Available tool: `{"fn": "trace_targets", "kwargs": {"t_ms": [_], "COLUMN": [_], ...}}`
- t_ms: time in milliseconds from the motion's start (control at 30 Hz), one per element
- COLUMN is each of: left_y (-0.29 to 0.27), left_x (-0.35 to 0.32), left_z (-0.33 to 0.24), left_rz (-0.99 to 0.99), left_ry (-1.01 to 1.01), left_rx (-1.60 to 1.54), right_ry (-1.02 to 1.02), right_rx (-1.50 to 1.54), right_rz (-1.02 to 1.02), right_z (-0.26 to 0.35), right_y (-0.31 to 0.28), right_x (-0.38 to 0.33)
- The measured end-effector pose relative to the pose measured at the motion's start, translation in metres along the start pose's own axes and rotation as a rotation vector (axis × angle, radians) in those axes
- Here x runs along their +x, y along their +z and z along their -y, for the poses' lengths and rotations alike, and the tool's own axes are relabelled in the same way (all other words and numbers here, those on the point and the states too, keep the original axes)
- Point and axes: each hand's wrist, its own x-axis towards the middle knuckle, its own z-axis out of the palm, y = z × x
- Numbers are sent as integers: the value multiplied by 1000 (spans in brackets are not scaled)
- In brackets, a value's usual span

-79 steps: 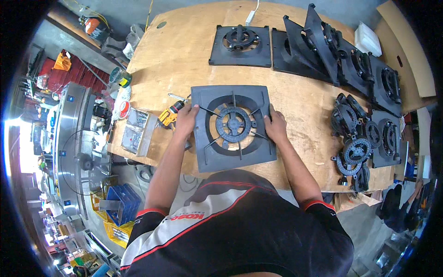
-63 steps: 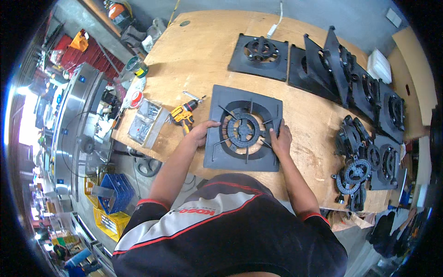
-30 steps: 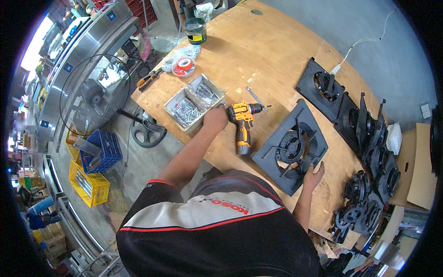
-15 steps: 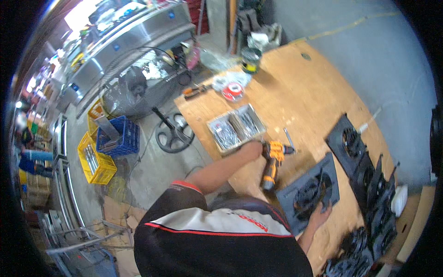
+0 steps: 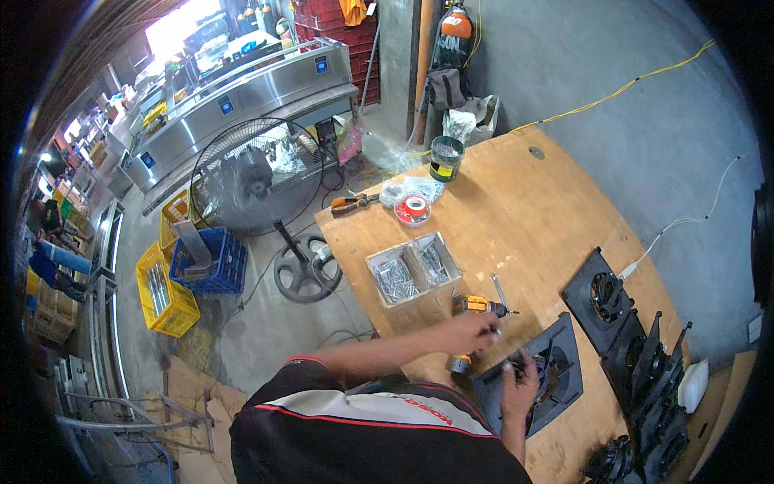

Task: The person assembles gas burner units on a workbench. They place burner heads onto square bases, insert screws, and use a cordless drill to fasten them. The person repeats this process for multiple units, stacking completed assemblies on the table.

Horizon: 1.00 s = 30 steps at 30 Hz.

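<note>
My left hand (image 5: 472,331) is closed in a pinch above the orange and black cordless drill (image 5: 481,305), partly covering it. A small bright bit shows at its fingertips, too small to name. My right hand (image 5: 520,385) is over the square black plate (image 5: 564,339) with a round fitting in its middle. Its fingers are curled around something dark that I cannot make out. The plate lies on the wooden table (image 5: 516,218) close to my body. Left of the drill stands a two-compartment box (image 5: 416,269) filled with screws or similar metal fasteners.
Several similar black plates (image 5: 601,294) lie along the right edge, with black round parts (image 5: 610,460) near the lower right. A metal tool (image 5: 500,292) lies by the drill. Farther back are red tape (image 5: 414,208), pliers (image 5: 355,203) and a dark tub (image 5: 446,158). A fan (image 5: 256,173) stands left of the table.
My left hand has moved from beside the fastener box toward the black plate. My right hand has left the plate's right side and come in toward my left hand.
</note>
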Motion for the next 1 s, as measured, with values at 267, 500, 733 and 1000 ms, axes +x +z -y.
{"fn": "trace_targets", "kwargs": {"t_ms": [267, 500, 733, 1000], "left_y": [44, 38, 65, 13], "left_x": [1, -12, -13, -2], "left_z": [15, -4, 37, 36], "left_rz": [76, 167, 295, -38], "left_ry": [-122, -356, -243, -309], "left_rx": [-490, -695, -652, -425], "right_ry": [-308, -145, -144, -10], "right_rx": [-307, -176, -180, -250], "right_rz": [63, 83, 214, 120], "right_z": [43, 35, 32, 15], "right_y": [10, 2, -11, -28], "right_x": [15, 3, -5, -2]}}
